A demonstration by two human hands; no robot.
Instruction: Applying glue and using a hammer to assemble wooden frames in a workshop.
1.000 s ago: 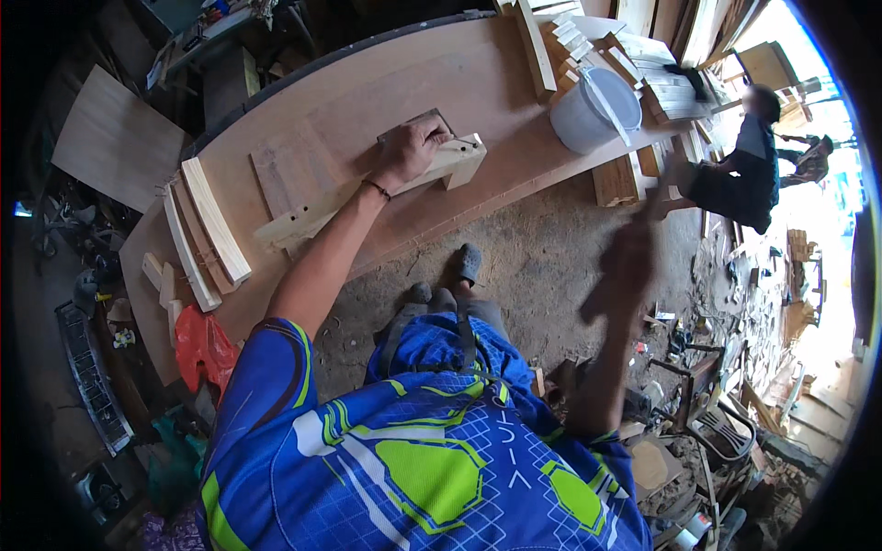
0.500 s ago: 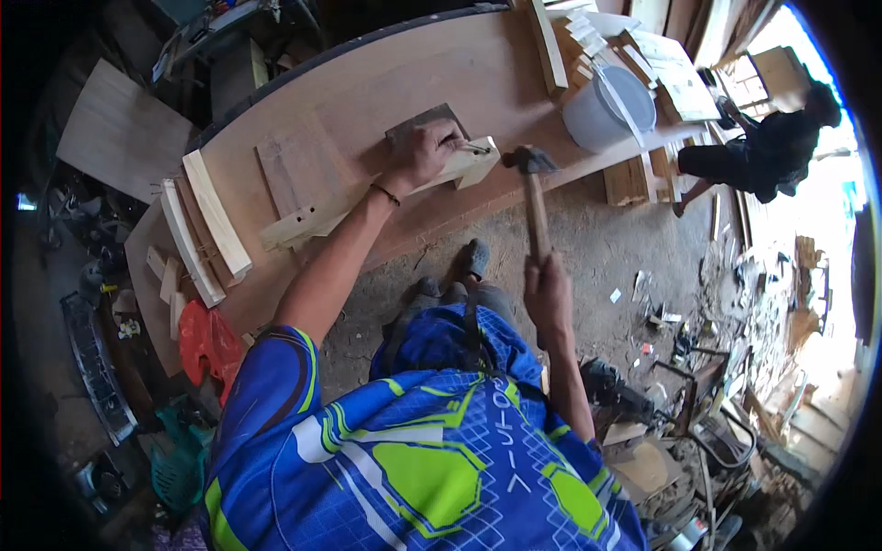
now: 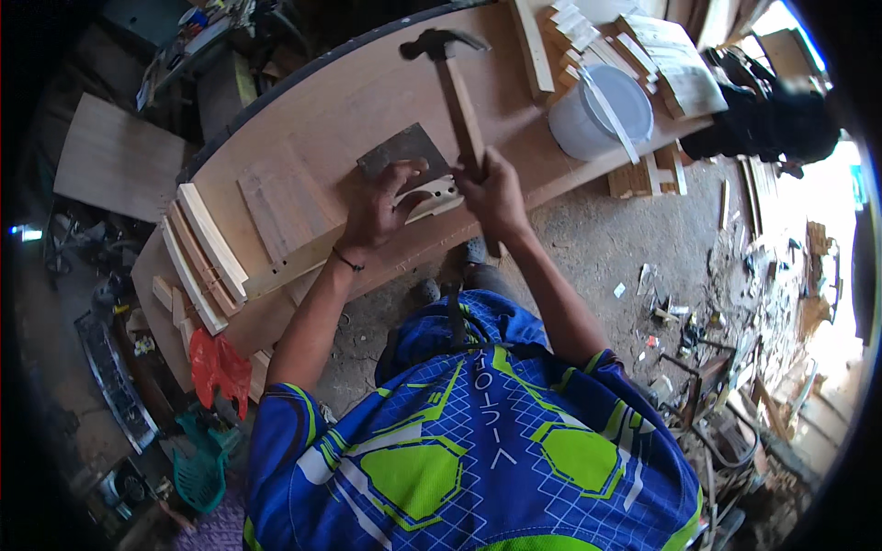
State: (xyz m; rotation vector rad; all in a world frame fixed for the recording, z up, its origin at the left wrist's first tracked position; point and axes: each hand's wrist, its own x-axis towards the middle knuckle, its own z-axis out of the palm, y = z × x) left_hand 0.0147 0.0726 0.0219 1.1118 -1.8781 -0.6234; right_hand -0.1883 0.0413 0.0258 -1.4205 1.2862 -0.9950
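My right hand (image 3: 497, 196) is closed round the wooden handle of a claw hammer (image 3: 459, 101). The hammer stands raised, its dark head over the workbench. My left hand (image 3: 378, 209) has its thumb and curled forefinger apart, with nothing visible between them. It is over a pale wooden rail (image 3: 443, 195) with small dark holes near its right end. The rail lies along the bench's near edge, partly hidden by both hands. Just beyond my left hand is a dark, flat square block (image 3: 402, 151). A thin brown board (image 3: 283, 204) lies to its left.
Wood strips (image 3: 213, 234) lie at the left of the workbench (image 3: 349, 83), near a red plastic bag (image 3: 219, 367). A white bucket (image 3: 588, 129) and stacked wood pieces (image 3: 675, 64) stand at the right. Another person (image 3: 772, 124) is beyond them. Scrap litters the floor (image 3: 606, 243).
My right hand has risen leftward with the hammer, bringing it over the bench beside my left hand. My left hand has shifted left along the rail, and its thumb and forefinger have parted.
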